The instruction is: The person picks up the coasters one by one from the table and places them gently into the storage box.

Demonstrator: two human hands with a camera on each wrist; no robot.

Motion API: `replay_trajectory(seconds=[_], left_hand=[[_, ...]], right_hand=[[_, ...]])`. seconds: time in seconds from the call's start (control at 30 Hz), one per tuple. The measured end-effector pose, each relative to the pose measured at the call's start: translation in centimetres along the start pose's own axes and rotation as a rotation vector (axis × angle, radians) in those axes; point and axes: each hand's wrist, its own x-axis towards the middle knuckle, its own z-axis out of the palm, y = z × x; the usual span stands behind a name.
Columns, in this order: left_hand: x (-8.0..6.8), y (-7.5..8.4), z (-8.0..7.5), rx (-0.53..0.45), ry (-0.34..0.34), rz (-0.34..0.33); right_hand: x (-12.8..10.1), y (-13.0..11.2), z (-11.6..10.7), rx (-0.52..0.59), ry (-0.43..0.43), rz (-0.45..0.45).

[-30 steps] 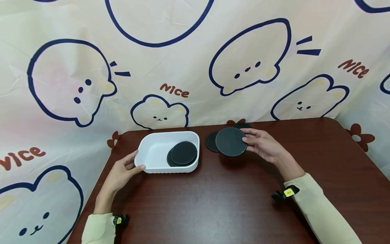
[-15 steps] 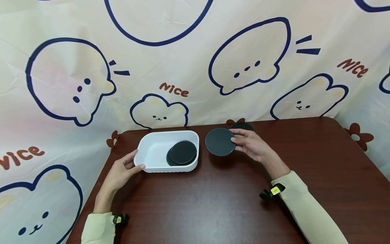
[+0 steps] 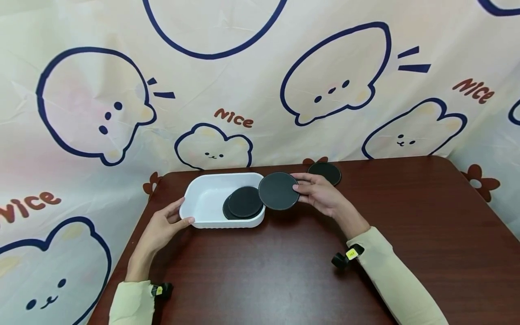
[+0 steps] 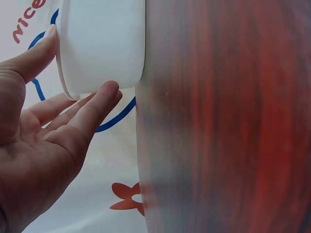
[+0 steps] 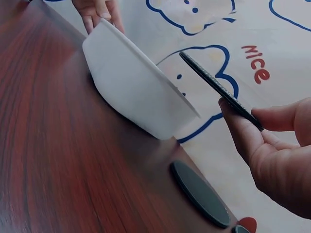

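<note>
A black disc (image 3: 278, 191), being pinched at its edge between thumb and fingers of the right hand (image 3: 322, 195), is being carried leftward to the right rim of a white tray (image 3: 206, 196), gripped by the left hand (image 3: 162, 228), nearer two discs (image 3: 243, 202) inside.

Tray (image 3: 207, 203), discs (image 3: 327, 173) on brown table (image 3: 284, 271)

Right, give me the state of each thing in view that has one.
White tray: right side up, uncovered, partly filled.
Discs in the tray: at least two, stacked off-centre.
Held disc: raised off the table.
Disc beside the tray: lying flat on the table.
Far disc: lying flat near the table's back edge.
Left hand: holding the tray's end.
Right hand: pinching the held disc's edge.
</note>
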Motion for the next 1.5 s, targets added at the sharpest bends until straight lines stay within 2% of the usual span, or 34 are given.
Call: replay_trajectory(seconds=[0.5, 1.0, 1.4, 1.5], left_hand=[[0.3, 0.2, -0.1, 0.013, 0.002, 0.002], [0.3, 0.2, 0.1, 0.029, 0.004, 0.0], [0.2, 0.1, 0.0, 0.03, 0.005, -0.007], [0.1, 0.0, 0.0, 0.025, 0.003, -0.011]], right_hand=[[2.0, 0.5, 3.3, 0.031, -0.021, 0.002], [4.2, 1.3, 5.6, 0.053, -0.032, 0.002], [5.2, 1.4, 7.4, 0.052, 0.005, 0.032], [5.4, 1.5, 7.9, 0.023, 0.017, 0.03]])
